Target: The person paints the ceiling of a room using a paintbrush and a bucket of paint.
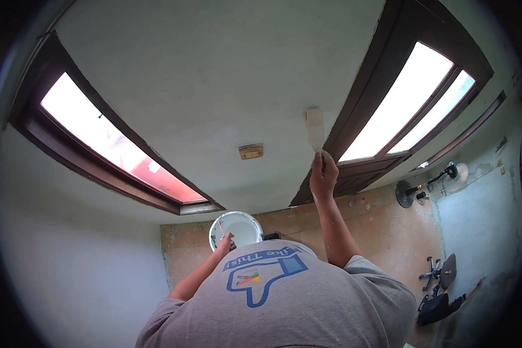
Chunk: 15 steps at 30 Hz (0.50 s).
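Observation:
Raised in front of the wall [191, 87], my right hand [324, 173] is closed round the narrow end of a pale, flat, broad-ended tool [315, 129]. Its broad end points up and overlaps the wall beside the dark door frame. Lower down, my left hand [226, 242] is closed at the near side of a round white bucket [246, 227]. The bucket is held in front of my body, its mouth facing up and whitish inside. A thin reddish strip [221, 227] runs up from my left hand across the bucket's opening.
A wall switch plate [251, 152] sits between a dark-framed window [122, 139] and a dark door [362, 168] with glass panes. Behind on the right are a fan [409, 192] and an office chair [438, 275]. The floor [383, 229] is brownish.

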Available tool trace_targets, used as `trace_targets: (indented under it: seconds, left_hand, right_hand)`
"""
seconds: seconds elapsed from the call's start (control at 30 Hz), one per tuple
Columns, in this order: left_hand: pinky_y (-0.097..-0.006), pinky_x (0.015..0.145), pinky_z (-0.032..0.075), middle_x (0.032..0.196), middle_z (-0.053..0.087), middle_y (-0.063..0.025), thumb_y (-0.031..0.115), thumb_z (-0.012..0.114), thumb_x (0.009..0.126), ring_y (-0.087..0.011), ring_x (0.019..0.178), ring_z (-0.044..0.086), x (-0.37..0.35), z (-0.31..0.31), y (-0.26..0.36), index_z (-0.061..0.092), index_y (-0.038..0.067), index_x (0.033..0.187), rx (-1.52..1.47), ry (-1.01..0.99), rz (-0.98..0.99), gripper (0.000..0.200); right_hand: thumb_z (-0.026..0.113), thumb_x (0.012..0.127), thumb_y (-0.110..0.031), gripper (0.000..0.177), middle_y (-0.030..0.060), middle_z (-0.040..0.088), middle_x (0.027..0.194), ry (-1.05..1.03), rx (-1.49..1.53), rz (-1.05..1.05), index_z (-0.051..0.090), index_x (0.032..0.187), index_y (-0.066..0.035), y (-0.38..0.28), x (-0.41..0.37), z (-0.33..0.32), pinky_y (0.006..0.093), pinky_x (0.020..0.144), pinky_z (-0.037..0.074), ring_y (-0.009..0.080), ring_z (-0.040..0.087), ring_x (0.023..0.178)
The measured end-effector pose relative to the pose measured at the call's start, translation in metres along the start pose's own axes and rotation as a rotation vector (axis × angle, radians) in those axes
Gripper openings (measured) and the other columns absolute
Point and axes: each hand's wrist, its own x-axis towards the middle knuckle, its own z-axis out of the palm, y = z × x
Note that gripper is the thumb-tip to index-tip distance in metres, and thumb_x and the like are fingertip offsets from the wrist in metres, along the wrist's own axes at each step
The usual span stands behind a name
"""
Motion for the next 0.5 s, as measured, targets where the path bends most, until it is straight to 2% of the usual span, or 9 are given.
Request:
trace_targets:
  seconds: [0.03, 0.13, 0.17, 0.23, 0.3, 0.33, 0.37, 0.43, 0.5]
  left_hand:
    - [-0.0286, 0.042, 0.026, 0.059, 0.030, 0.0007, 0.022, 0.054, 0.089, -0.0125, 0.046, 0.028, -0.001, -0.001, 0.000, 0.040, 0.011, 0.083, 0.010, -0.002, 0.004, 0.020]
    - [-0.0289, 0.042, 0.024, 0.059, 0.028, 0.0008, 0.007, 0.055, 0.076, -0.0121, 0.046, 0.026, 0.002, 0.000, -0.003, 0.041, 0.009, 0.081, -0.008, 0.071, -0.033, 0.015]
    - [-0.0300, 0.042, 0.024, 0.058, 0.032, -0.0002, 0.005, 0.053, 0.075, -0.0126, 0.046, 0.029, 0.002, -0.009, -0.006, 0.043, 0.008, 0.072, 0.411, -0.126, 0.298, 0.011]
    - [-0.0314, 0.042, 0.025, 0.058, 0.036, -0.0021, 0.005, 0.052, 0.075, -0.0136, 0.046, 0.034, -0.014, -0.013, 0.002, 0.044, 0.007, 0.063, 0.747, -0.137, 0.407, 0.014]
    - [-0.0326, 0.042, 0.028, 0.057, 0.041, -0.0042, 0.006, 0.050, 0.076, -0.0146, 0.046, 0.037, -0.020, -0.003, 0.004, 0.045, 0.006, 0.060, 0.725, 0.076, 0.289, 0.017]
    - [-0.0340, 0.042, 0.031, 0.058, 0.044, -0.0060, 0.010, 0.048, 0.081, -0.0166, 0.045, 0.041, -0.015, -0.004, 0.001, 0.046, 0.005, 0.063, 0.457, 0.016, 0.320, 0.018]
    - [-0.0340, 0.042, 0.031, 0.058, 0.044, -0.0060, 0.010, 0.048, 0.081, -0.0166, 0.045, 0.041, -0.008, -0.006, -0.001, 0.046, 0.005, 0.063, 0.449, 0.021, 0.328, 0.018]
    - [-0.0358, 0.042, 0.034, 0.059, 0.045, -0.0074, 0.013, 0.045, 0.086, -0.0186, 0.046, 0.043, -0.013, 0.009, 0.003, 0.047, 0.005, 0.067, 0.239, 0.304, 0.136, 0.021]
    - [-0.0360, 0.042, 0.034, 0.058, 0.044, -0.0071, 0.014, 0.045, 0.087, -0.0187, 0.046, 0.043, -0.011, 0.013, 0.011, 0.047, 0.005, 0.067, 0.270, 0.283, 0.175, 0.022]
  right_hand:
    - [0.052, 0.100, -0.013, 0.020, -0.0050, 0.044, 0.064, 0.011, 0.004, 0.000, 0.064, 0.094, 0.002, 0.004, 0.001, 0.001, 0.0234, 0.052, 0.031, 0.0033, 0.037, 0.059]
    - [0.054, 0.099, -0.013, 0.018, -0.0044, 0.046, 0.063, -0.013, -0.178, -0.017, 0.065, 0.098, 0.002, 0.017, 0.001, -0.001, 0.0235, 0.051, 0.032, 0.0034, 0.038, 0.058]
    - [0.055, 0.098, -0.012, 0.018, -0.0042, 0.047, 0.063, 0.001, -0.162, 0.000, 0.066, 0.100, 0.002, 0.017, -0.004, -0.003, 0.0235, 0.051, 0.033, 0.0036, 0.038, 0.058]
    - [0.055, 0.097, -0.012, 0.018, -0.0041, 0.047, 0.064, 0.010, -0.131, 0.003, 0.066, 0.102, 0.002, 0.009, -0.013, -0.006, 0.0234, 0.051, 0.033, 0.0038, 0.038, 0.057]
    - [0.055, 0.097, -0.011, 0.018, -0.0036, 0.050, 0.065, 0.022, -0.048, 0.026, 0.067, 0.101, 0.002, -0.002, -0.016, -0.010, 0.0228, 0.052, 0.033, 0.0037, 0.039, 0.058]
    - [0.056, 0.096, -0.010, 0.017, -0.0035, 0.051, 0.065, 0.028, 0.002, 0.007, 0.067, 0.100, 0.002, -0.003, -0.015, -0.011, 0.0225, 0.052, 0.033, 0.0035, 0.040, 0.059]
    - [0.056, 0.096, -0.010, 0.017, -0.0035, 0.051, 0.065, 0.021, 0.010, -0.001, 0.067, 0.100, 0.002, -0.003, -0.011, -0.010, 0.0225, 0.052, 0.033, 0.0035, 0.040, 0.059]
    - [0.056, 0.096, -0.011, 0.018, -0.0026, 0.051, 0.064, 0.035, -0.101, -0.128, 0.066, 0.101, 0.003, -0.003, -0.006, -0.010, 0.0239, 0.052, 0.034, 0.0045, 0.041, 0.057]
    - [0.056, 0.096, -0.012, 0.019, -0.0023, 0.051, 0.064, -0.017, -0.106, -0.116, 0.066, 0.101, 0.003, -0.003, 0.002, -0.008, 0.0248, 0.051, 0.034, 0.0053, 0.040, 0.056]
